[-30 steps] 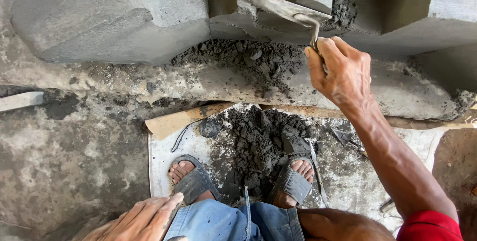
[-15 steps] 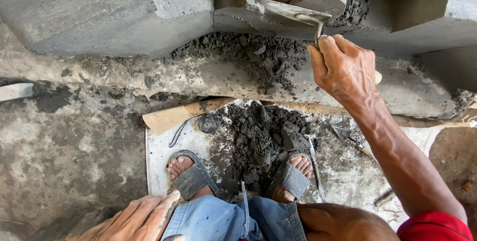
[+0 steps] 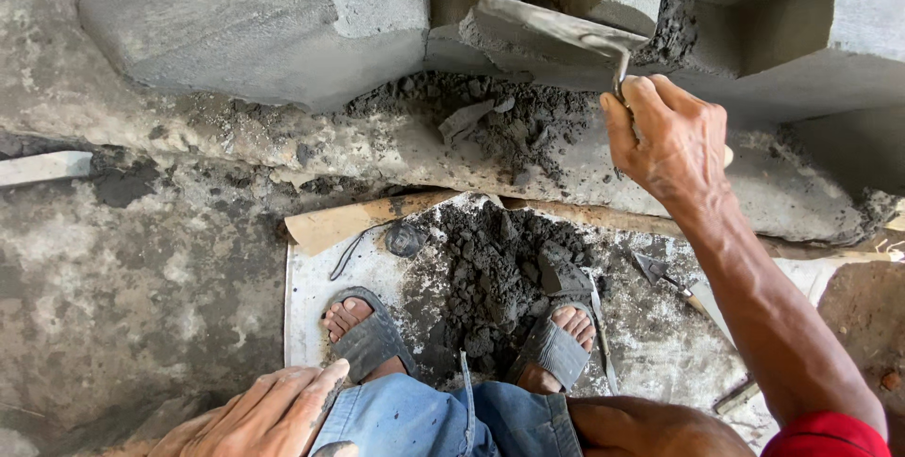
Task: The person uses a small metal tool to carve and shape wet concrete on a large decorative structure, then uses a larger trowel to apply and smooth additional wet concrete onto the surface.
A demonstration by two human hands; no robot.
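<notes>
My right hand (image 3: 671, 141) gripped the trowel (image 3: 556, 28) at the far blocks (image 3: 283, 14), best kept level; left hand (image 3: 264, 415) rested open, empty, on my knee.

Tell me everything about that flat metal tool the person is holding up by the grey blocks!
It is a trowel with a flat, grey metal blade, smeared with cement. A thin bent metal neck joins the blade to the handle, which is almost hidden inside the right hand; a pale tip pokes out at the far side. The blade lies nearly level, pointing left, its underside against a grey cement block. Loose dark mortar lies just below it.
</notes>
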